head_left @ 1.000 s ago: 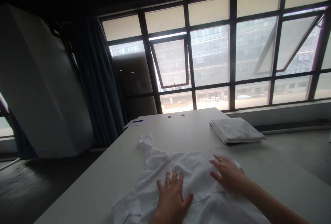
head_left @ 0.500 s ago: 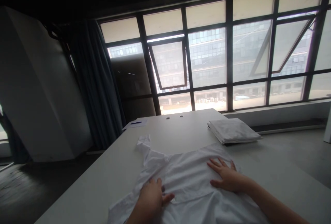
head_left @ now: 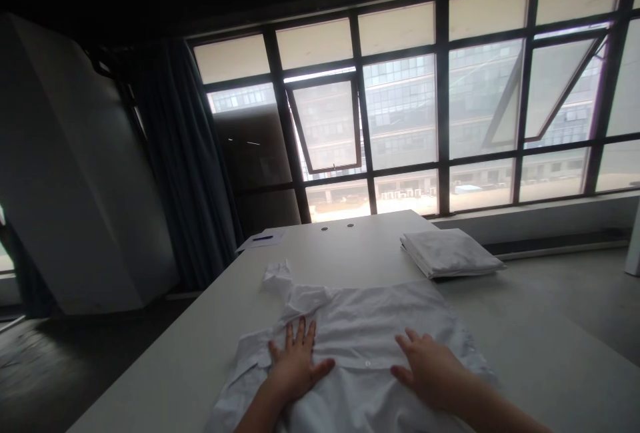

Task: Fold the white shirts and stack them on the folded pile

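A white shirt [head_left: 365, 326] lies spread on the white table, its cloth wrinkled toward the near side. One small button shows on it between my hands. My left hand [head_left: 296, 365] rests flat on the left part of the shirt with its fingers spread. On the right part, my right hand [head_left: 430, 366] is over the cloth with fingers apart, holding nothing; whether its palm presses down I cannot tell. At the far left a narrow piece of the shirt, perhaps a cuff, sticks out past the rest.
A folded stack of white cloth [head_left: 453, 252] lies at the table's right side. Paper with a blue pen [head_left: 263, 238] is at the far left corner of the table [head_left: 200, 340]. Two round cable holes mark the far end. Windows and a dark blue curtain [head_left: 185, 166] stand beyond.
My left hand has shifted up and its fingers have spread flat. My right hand has moved down toward me. The shirt's far part looks smoother, and a button has come into view.
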The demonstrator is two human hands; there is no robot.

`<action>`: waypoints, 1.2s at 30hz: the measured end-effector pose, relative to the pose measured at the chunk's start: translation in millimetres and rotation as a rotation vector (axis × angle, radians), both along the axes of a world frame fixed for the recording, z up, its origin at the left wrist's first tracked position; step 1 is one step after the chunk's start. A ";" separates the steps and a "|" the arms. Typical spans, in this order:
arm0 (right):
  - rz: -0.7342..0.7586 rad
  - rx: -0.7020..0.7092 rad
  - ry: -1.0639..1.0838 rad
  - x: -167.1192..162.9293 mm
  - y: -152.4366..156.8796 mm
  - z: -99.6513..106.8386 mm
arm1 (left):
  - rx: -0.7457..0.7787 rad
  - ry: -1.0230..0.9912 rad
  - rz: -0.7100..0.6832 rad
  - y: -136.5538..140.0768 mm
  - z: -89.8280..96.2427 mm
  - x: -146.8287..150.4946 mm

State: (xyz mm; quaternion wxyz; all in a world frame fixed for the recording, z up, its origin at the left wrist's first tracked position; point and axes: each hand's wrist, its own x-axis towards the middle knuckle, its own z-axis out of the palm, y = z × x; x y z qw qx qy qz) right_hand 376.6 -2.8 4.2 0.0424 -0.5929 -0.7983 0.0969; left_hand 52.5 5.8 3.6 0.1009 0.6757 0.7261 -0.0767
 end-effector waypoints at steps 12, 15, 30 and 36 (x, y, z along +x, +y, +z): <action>-0.069 -0.014 -0.036 18.4 51.8 -26.9 | 0.082 0.106 0.048 -36.6 5.0 56.2; -0.016 -0.025 -0.006 34.7 62.3 -34.4 | 0.016 0.031 0.048 -39.9 2.4 56.4; 0.018 0.062 0.040 -4.6 16.4 -38.7 | 0.090 -0.036 0.063 12.0 -9.9 -40.6; 0.158 0.040 0.129 20.3 43.6 -45.2 | 0.242 0.077 0.069 7.5 -12.5 -29.5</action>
